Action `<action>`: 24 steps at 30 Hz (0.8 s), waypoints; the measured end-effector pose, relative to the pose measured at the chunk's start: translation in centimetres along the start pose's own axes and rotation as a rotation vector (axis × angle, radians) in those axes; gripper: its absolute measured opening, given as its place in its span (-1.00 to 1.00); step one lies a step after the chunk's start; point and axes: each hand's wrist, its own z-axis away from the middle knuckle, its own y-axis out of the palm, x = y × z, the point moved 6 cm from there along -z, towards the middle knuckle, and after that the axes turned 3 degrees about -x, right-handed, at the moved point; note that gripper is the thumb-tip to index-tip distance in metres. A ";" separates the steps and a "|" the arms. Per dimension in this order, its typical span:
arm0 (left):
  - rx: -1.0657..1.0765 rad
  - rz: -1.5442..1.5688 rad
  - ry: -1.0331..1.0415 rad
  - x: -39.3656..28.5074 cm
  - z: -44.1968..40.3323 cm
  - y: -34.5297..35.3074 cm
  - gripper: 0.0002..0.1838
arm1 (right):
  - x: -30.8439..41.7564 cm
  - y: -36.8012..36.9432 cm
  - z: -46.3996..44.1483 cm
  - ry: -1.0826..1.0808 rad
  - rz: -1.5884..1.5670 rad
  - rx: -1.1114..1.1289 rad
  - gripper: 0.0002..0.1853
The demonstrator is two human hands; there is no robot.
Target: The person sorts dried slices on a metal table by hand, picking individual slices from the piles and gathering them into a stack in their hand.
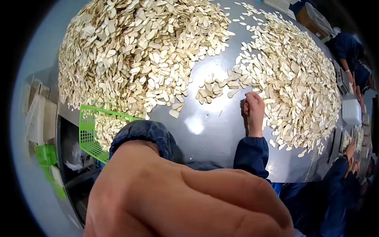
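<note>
My left hand is very close to the camera and fills the bottom of the view, its fingers bent and their tips out of sight. Its dark blue cuff overlaps a green plastic basket holding pale slices. On the grey metal table, my right hand rests with fingers curled; whether anything is in them is hidden. Just beyond it lies a small cluster of loose, pale, oval dried slices. A pile of the same slices spreads right beside that hand.
A much larger heap of slices covers the table's left and far side. Stacked white trays and green baskets stand off the left edge. Co-workers in dark blue are at the right, near a white container.
</note>
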 end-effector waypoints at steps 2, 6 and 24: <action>-0.010 -0.026 0.004 -0.8 0.9 -0.1 -0.77 | 1.0 0.9 -1.1 -0.172 0.346 -0.015 -0.80; -0.049 -0.091 -0.002 -1.8 3.0 -0.6 -0.74 | 3.3 4.8 -2.2 -0.565 0.914 0.022 -0.83; -1.113 1.288 -0.659 23.7 21.4 -5.9 -0.44 | 1.1 14.5 7.6 0.298 -0.203 0.599 -0.87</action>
